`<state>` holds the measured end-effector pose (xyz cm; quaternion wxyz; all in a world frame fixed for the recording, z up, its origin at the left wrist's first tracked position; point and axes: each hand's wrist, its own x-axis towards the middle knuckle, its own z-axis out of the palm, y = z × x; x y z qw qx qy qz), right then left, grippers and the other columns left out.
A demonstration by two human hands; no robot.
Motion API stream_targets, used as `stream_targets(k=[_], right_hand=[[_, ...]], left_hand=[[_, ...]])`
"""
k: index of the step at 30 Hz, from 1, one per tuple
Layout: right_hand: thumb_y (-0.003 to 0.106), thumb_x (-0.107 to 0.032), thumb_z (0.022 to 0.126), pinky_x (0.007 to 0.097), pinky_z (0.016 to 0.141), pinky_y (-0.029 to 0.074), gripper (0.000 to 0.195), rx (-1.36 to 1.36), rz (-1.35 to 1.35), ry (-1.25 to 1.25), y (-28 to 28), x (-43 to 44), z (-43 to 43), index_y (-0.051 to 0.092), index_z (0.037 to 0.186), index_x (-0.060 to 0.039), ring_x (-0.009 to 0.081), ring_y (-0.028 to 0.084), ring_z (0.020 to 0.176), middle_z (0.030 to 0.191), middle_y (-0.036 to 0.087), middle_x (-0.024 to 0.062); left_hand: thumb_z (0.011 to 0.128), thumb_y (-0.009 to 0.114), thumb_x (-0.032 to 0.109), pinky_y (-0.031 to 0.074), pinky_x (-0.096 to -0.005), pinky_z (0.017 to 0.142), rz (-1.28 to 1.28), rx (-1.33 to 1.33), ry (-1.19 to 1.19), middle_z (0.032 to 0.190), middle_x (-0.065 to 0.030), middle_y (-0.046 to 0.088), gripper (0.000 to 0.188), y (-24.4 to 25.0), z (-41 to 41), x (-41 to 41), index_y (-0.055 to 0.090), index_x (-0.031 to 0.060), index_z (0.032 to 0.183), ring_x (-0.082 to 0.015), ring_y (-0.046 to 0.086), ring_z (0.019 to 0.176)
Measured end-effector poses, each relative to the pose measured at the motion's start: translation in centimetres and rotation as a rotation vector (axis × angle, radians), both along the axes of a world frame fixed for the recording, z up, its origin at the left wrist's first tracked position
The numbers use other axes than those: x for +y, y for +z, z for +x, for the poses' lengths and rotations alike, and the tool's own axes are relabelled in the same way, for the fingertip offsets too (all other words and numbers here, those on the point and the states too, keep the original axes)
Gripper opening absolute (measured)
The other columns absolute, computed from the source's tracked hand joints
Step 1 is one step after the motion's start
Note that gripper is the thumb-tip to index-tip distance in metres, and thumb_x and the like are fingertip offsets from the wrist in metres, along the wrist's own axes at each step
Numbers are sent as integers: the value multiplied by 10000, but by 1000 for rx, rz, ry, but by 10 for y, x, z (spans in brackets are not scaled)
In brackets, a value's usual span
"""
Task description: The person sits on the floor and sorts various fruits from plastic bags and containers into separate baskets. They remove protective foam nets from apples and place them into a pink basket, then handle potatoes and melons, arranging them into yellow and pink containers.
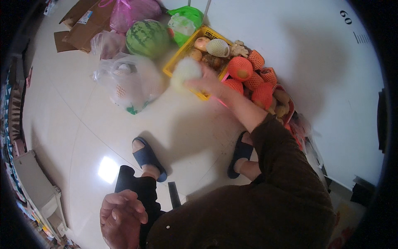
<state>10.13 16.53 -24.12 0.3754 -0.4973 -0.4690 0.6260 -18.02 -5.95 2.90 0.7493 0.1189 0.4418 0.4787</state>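
Observation:
My right hand (205, 81) grips a pale, roundish fruit (186, 73), which looks wrapped in a white foam net; motion blurs both. They are over the near left edge of a yellow plastic crate (176, 59). Inside the crate lie a fruit in a white foam net (217, 48), a peach-coloured round fruit (202, 43) and brownish round produce (212, 60). Low at the left, my left hand (122, 218) hangs in front of my dark trousers, its fingers loosely curled, with nothing seen in it.
Fruits in red foam nets (240, 68) and ginger root (238, 49) crowd the crate's right side. Left of it are a watermelon (147, 39), a clear bag of netted fruit (133, 81), a pink bag (140, 12), a green bag (188, 15) and a cardboard box (87, 28).

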Motion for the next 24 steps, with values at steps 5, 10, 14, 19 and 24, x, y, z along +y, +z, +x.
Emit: stream_targets(k=[5, 10, 14, 19, 24], right_hand=[[805, -302, 567, 353, 786, 508, 775, -423, -259, 373, -34, -95, -51, 508, 1215, 0, 264, 604, 971, 1071, 620, 152], [778, -304, 581, 385, 831, 483, 687, -630, -74, 541, -103, -126, -42, 536, 1156, -16, 308, 598, 976, 1077, 602, 183], [739, -259, 635, 393, 830, 474, 541, -737, 19, 581, -76, -124, -34, 569, 1102, -43, 303, 606, 947, 1018, 610, 185], [629, -123, 751, 386, 798, 475, 263, -789, 208, 425, -2, -13, -7, 613, 1012, -97, 270, 589, 967, 1006, 612, 116], [614, -66, 727, 392, 869, 465, 404, -1391, 421, 448, 6, 72, 52, 556, 1126, -36, 279, 538, 1046, 1128, 542, 126]], left_hand=[[898, 594, 217, 464, -330, 721, 23, -25, -58, 1205, -153, 507, 309, 4, 0, -1, 527, 51, 1150, -249, 537, 971], [893, 606, 211, 468, -328, 717, 37, -34, -20, 1208, -150, 508, 316, 1, -3, -4, 528, 53, 1155, -246, 542, 968], [891, 611, 220, 465, -331, 721, 26, -45, -25, 1212, -148, 506, 325, -1, -7, -4, 528, 54, 1158, -248, 542, 966], [901, 596, 230, 461, -328, 721, 24, -9, -7, 1223, -150, 497, 321, -1, -10, 0, 527, 59, 1164, -244, 534, 967], [904, 591, 232, 460, -322, 719, 17, 6, -25, 1226, -150, 493, 326, -1, -6, 6, 524, 52, 1167, -240, 529, 960]])
